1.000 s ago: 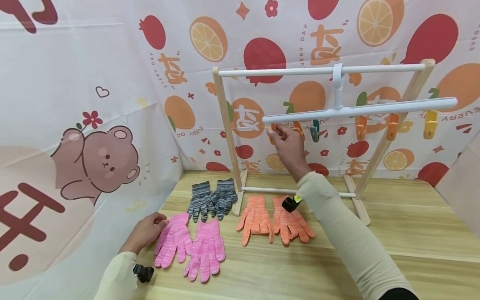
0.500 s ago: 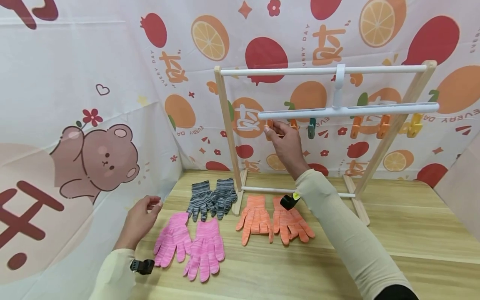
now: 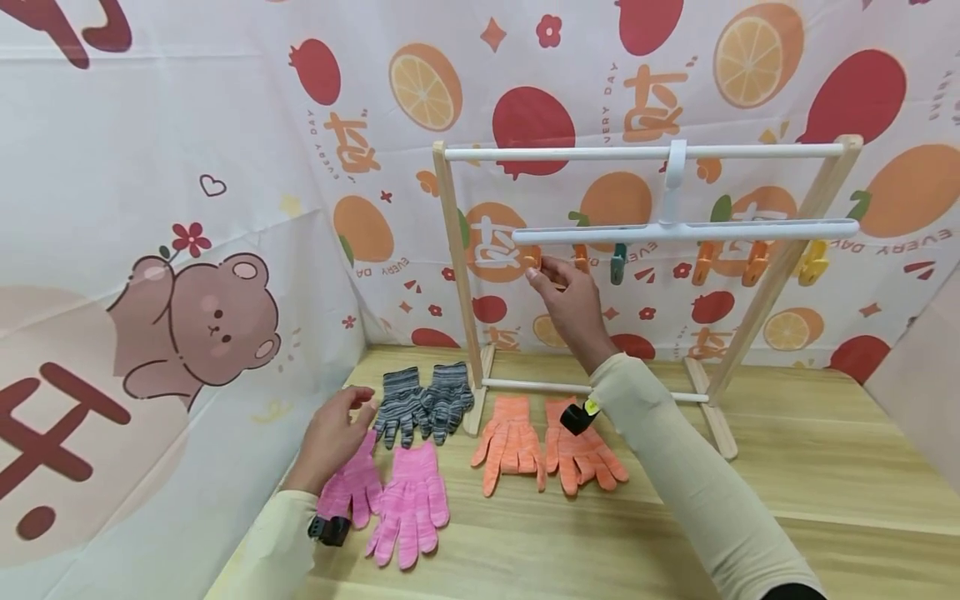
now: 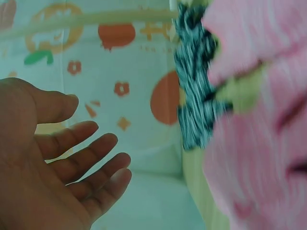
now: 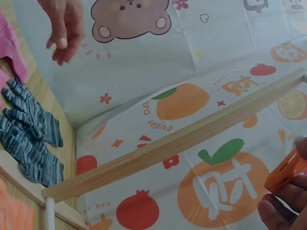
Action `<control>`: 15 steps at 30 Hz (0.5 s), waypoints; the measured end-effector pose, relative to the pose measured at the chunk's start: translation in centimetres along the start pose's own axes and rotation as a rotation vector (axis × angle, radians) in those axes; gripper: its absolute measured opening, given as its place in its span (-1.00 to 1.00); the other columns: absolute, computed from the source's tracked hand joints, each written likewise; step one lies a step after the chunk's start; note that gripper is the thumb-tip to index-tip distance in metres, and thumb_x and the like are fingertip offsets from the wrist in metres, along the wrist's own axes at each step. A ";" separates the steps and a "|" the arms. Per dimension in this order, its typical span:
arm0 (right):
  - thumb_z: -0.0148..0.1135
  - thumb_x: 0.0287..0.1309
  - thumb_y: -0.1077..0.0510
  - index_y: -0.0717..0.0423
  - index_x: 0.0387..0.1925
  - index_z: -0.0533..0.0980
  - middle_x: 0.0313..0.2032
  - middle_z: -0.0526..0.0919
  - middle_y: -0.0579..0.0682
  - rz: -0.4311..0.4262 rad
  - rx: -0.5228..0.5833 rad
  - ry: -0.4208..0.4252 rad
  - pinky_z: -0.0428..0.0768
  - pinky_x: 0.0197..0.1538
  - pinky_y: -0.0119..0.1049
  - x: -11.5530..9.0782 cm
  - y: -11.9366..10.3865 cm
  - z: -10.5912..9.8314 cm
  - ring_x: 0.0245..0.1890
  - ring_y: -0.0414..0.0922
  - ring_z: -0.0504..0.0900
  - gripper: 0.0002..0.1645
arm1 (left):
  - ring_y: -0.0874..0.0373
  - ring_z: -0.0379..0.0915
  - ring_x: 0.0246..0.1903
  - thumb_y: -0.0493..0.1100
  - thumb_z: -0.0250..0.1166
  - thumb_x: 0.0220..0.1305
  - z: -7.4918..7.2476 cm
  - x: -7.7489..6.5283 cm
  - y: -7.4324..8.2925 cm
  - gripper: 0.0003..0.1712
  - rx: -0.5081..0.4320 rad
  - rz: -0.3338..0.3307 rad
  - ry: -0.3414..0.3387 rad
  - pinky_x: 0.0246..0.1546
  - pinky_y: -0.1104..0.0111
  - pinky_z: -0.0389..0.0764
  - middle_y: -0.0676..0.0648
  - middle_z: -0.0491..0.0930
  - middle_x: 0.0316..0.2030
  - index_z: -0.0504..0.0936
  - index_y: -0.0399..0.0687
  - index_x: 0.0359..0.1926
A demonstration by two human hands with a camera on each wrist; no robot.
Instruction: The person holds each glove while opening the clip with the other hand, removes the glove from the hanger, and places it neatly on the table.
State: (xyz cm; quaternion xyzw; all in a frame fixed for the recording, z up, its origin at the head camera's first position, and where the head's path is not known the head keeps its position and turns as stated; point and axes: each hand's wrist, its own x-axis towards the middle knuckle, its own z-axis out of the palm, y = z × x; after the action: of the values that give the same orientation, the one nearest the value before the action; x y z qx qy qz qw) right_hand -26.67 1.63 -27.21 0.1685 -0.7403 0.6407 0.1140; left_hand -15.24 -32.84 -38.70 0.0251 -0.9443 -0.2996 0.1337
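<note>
My right hand (image 3: 573, 312) pinches the orange clothespin (image 5: 284, 171) at the left end of a white hanger (image 3: 600, 235). That hanger hooks over the top bar of a wooden rack. Above the left pink glove (image 3: 352, 479) hovers my left hand (image 3: 330, 440), partly covering it in the head view. In the left wrist view its fingers (image 4: 88, 155) are loosely bent with nothing between them. A second pink glove (image 3: 411, 504) lies beside the first. Dark striped gloves (image 3: 405, 404) are just beyond, and orange gloves (image 3: 512, 442) lie below the right forearm's wrist camera.
The wooden rack (image 3: 456, 250) stands at the back of the table (image 3: 810, 483). More clothespins hang along the hanger, among them a green clothespin (image 3: 617, 265) and a yellow clothespin (image 3: 813, 265). Printed cloth (image 3: 247, 167) walls in the back and sides.
My left hand rose off the left pink glove's edge, then moved right over it. The hanger has swivelled on its hook, its right end shifting left in view; my right hand keeps its pinch.
</note>
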 end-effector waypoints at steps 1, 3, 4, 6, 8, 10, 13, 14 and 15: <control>0.25 0.41 -0.12 0.10 0.33 0.50 0.15 0.64 0.02 0.004 -0.006 0.000 0.55 0.19 -0.07 -0.1 0.1 -0.1 0.16 -0.07 0.59 -0.40 | -0.29 0.43 0.18 -0.11 0.15 0.54 0.4 0.1 0.5 -0.57 0.002 0.023 -0.005 0.15 -0.15 0.45 -0.37 0.53 0.16 0.50 -0.32 0.23; 0.25 0.41 -0.12 0.08 0.31 0.52 0.15 0.65 0.00 0.001 -0.020 0.002 0.56 0.18 -0.08 -0.4 0.4 -0.1 0.17 -0.08 0.58 -0.42 | -0.30 0.41 0.22 -0.09 0.16 0.54 1.1 0.4 1.6 -0.55 0.000 0.067 -0.020 0.18 -0.16 0.42 -0.36 0.52 0.19 0.50 -0.32 0.26; 0.24 0.41 -0.12 0.06 0.30 0.53 0.15 0.66 -0.01 -0.002 -0.026 0.005 0.56 0.18 -0.08 -0.5 0.5 -0.2 0.17 -0.09 0.58 -0.43 | -0.30 0.40 0.23 -0.07 0.16 0.54 1.4 0.7 2.1 -0.53 0.001 0.086 -0.031 0.20 -0.17 0.41 -0.36 0.51 0.21 0.49 -0.31 0.28; 0.24 0.41 -0.14 0.04 0.29 0.54 0.15 0.67 -0.03 -0.007 -0.040 0.001 0.56 0.18 -0.07 -0.7 0.7 -0.2 0.17 -0.09 0.58 -0.44 | -0.30 0.36 0.28 -0.03 0.16 0.54 2.1 1.2 3.0 -0.48 0.006 0.118 -0.052 0.25 -0.18 0.36 -0.34 0.48 0.25 0.46 -0.29 0.32; 0.22 0.41 -0.18 0.02 0.31 0.53 0.18 0.65 -0.05 -0.010 -0.057 -0.021 0.55 0.21 -0.07 -1.1 0.9 -0.1 0.19 -0.09 0.58 -0.41 | -0.29 0.31 0.32 0.05 0.15 0.54 2.7 1.6 3.8 -0.42 0.008 0.140 -0.068 0.29 -0.18 0.32 -0.33 0.45 0.29 0.43 -0.27 0.36; 0.19 0.41 -0.22 0.01 0.35 0.50 0.22 0.62 -0.06 -0.016 -0.077 -0.056 0.53 0.24 -0.05 -1.5 1.1 0.0 0.22 -0.08 0.57 -0.37 | -0.28 0.28 0.35 0.13 0.15 0.53 3.1 1.9 4.7 -0.35 0.022 0.171 -0.071 0.31 -0.18 0.29 -0.31 0.44 0.31 0.42 -0.24 0.38; 0.14 0.41 -0.31 -0.03 0.42 0.41 0.30 0.55 -0.08 -0.020 -0.115 -0.124 0.48 0.30 -0.04 -2.2 1.5 0.2 0.29 -0.08 0.51 -0.27 | -0.26 0.25 0.38 0.25 0.12 0.50 3.6 2.3 6.0 -0.25 0.059 0.226 -0.070 0.35 -0.17 0.25 -0.30 0.42 0.33 0.41 -0.24 0.40; 0.12 0.40 -0.34 -0.04 0.45 0.38 0.33 0.52 -0.09 -0.021 -0.133 -0.147 0.45 0.32 -0.03 -2.4 1.6 0.2 0.33 -0.08 0.47 -0.23 | -0.26 0.23 0.39 0.27 0.11 0.49 3.7 2.5 6.4 -0.23 0.073 0.246 -0.071 0.36 -0.17 0.22 -0.30 0.41 0.34 0.40 -0.24 0.41; 0.10 0.39 -0.37 -0.05 0.47 0.34 0.36 0.49 -0.10 -0.023 -0.153 -0.170 0.43 0.34 -0.02 -2.6 1.7 0.3 0.36 -0.08 0.43 -0.20 | -0.26 0.21 0.40 0.29 0.10 0.49 3.8 2.6 6.8 -0.21 0.090 0.267 -0.071 0.38 -0.17 0.19 -0.29 0.40 0.36 0.39 -0.24 0.41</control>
State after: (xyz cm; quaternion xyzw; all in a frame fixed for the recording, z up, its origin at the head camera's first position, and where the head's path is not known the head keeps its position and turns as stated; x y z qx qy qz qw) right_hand -24.93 1.81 -29.77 0.2215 -0.7922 0.5642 0.0707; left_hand -18.55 -25.49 -37.22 -0.1054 -0.9559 -0.2373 0.1374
